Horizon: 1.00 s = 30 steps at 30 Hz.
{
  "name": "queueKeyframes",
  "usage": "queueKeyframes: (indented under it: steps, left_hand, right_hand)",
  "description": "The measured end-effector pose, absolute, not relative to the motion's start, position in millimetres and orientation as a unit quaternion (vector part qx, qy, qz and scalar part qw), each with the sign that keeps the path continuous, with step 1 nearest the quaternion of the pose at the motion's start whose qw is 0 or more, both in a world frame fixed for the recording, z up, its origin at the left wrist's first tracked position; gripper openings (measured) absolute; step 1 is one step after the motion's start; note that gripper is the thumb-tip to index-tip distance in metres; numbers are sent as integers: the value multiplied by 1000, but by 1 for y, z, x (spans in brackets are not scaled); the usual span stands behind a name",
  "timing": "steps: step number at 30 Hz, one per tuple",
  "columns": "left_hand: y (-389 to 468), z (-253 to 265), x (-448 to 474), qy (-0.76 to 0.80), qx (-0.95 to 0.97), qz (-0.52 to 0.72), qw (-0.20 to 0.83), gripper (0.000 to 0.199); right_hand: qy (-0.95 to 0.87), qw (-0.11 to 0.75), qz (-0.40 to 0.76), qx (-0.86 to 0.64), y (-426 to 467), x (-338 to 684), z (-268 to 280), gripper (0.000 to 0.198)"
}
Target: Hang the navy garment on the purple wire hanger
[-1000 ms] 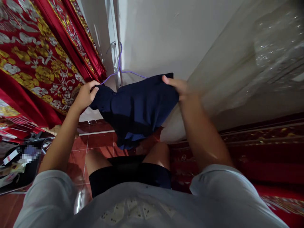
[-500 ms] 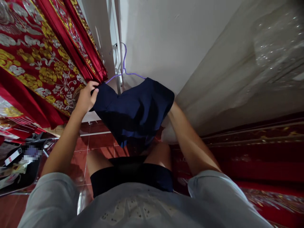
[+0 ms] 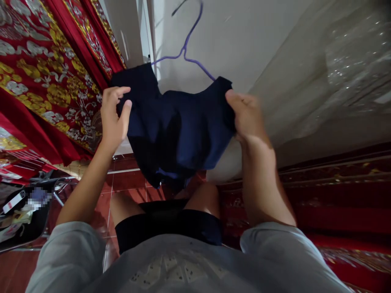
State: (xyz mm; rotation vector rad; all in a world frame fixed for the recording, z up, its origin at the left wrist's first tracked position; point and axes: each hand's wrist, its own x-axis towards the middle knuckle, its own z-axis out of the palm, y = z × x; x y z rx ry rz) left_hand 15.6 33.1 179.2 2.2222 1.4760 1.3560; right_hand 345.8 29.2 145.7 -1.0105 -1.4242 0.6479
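A dark navy garment (image 3: 183, 126), apparently a top, hangs on a thin purple wire hanger (image 3: 195, 62) in front of me. The hanger's hook rises free against the white wall. At the garment's right shoulder, my right hand (image 3: 248, 114) is closed on the cloth, thumb in front and fingers partly hidden. My left hand (image 3: 114, 116) is at the left edge of the garment, thumb and forefinger apart with dark cloth showing between them. Whether it bears any of the cloth's weight is unclear. Below, the garment's lower edge falls above my knees.
Red cloth with gold and silver embroidery (image 3: 51, 69) hangs at left. A black chair (image 3: 36, 228) with small items on it stands lower left. Clear plastic sheeting (image 3: 336, 81) covers the right side, above more red fabric (image 3: 336, 211). Red tiles (image 3: 128, 181) form the floor.
The hanger and garment have moved up and right, the hook away from the white upright. My right hand has come out from behind the cloth onto its shoulder. My left fingers have spread.
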Motion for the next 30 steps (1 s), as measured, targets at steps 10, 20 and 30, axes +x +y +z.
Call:
queueKeyframes:
  steps: [10, 20, 30]
  left_hand:
    - [-15, 142, 35, 473, 536, 369, 595, 40]
    - [-41, 161, -28, 533, 740, 230, 340, 34]
    - [-19, 187, -50, 549, 744, 350, 149, 31]
  right_hand:
    - [-802, 267, 446, -295, -29, 236, 85, 56]
    - [-769, 473, 257, -344, 18, 249, 63, 49]
    - [-638, 442, 506, -376, 38, 291, 72, 56]
